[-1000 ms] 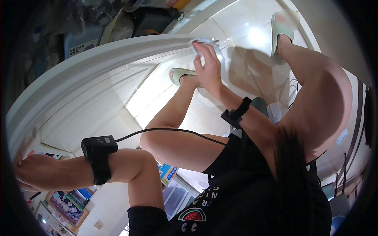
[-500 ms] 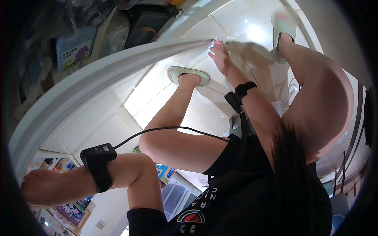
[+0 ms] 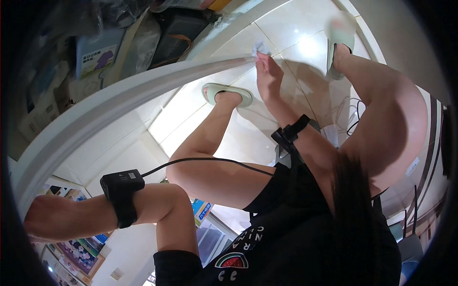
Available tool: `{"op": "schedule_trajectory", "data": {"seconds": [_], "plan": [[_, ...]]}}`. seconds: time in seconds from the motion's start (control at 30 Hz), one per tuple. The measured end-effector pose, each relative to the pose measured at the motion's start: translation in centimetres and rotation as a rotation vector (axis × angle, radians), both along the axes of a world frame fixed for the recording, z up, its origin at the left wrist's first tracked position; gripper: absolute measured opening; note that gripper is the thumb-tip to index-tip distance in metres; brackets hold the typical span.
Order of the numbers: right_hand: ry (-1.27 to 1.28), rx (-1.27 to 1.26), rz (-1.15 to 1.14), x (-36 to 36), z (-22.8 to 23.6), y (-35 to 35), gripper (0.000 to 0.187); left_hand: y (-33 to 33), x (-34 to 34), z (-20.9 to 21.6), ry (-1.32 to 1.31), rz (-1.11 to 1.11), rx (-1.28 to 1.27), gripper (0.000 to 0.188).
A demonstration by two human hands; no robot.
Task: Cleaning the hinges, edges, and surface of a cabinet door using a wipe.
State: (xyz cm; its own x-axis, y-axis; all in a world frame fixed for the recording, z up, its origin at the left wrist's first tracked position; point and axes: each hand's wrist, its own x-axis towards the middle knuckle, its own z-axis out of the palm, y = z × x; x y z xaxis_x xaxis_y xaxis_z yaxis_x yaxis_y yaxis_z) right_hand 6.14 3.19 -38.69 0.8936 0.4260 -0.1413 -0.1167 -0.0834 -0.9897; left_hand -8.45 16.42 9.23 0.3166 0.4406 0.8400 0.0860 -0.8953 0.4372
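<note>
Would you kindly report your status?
Right hand pinching pale cloth at far end of white panel. Left hand near panel's left end, contact unclear. No obstruction evident.

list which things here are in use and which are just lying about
In use:
- cloth or tissue, in the right hand
- door: right hand at one end, left hand near the other, grip unclear

Seemingly just lying about:
- blue pack
- black thing with brown strap
- framed picture
</note>
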Motion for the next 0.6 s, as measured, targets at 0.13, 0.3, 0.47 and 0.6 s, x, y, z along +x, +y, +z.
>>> {"op": "schedule_trajectory", "data": {"seconds": [0.13, 0.3, 0.47, 0.6], "plan": [[0.051, 0.184, 0.067, 0.0, 9.4, 0.1, 0.019, -1.1, 0.8, -2.0, -0.009, 0.085, 0.037, 0.011], [-0.182, 0.511, 0.049, 0.3, 17.4, 0.3, 0.021, -1.7, 3.2, -3.4, -0.072, 0.021, 0.034, 0.004], [-0.218, 0.409, 0.108, -0.1, 12.3, -0.2, 0.021, -1.4, 2.1, -2.8, 0.139, 0.366, 0.184, 0.011], [-0.013, 0.227, 0.095, -0.2, 5.5, -0.9, 0.020, -1.5, 3.2, -3.2, 0.188, 0.344, 0.233, 0.013]]}}
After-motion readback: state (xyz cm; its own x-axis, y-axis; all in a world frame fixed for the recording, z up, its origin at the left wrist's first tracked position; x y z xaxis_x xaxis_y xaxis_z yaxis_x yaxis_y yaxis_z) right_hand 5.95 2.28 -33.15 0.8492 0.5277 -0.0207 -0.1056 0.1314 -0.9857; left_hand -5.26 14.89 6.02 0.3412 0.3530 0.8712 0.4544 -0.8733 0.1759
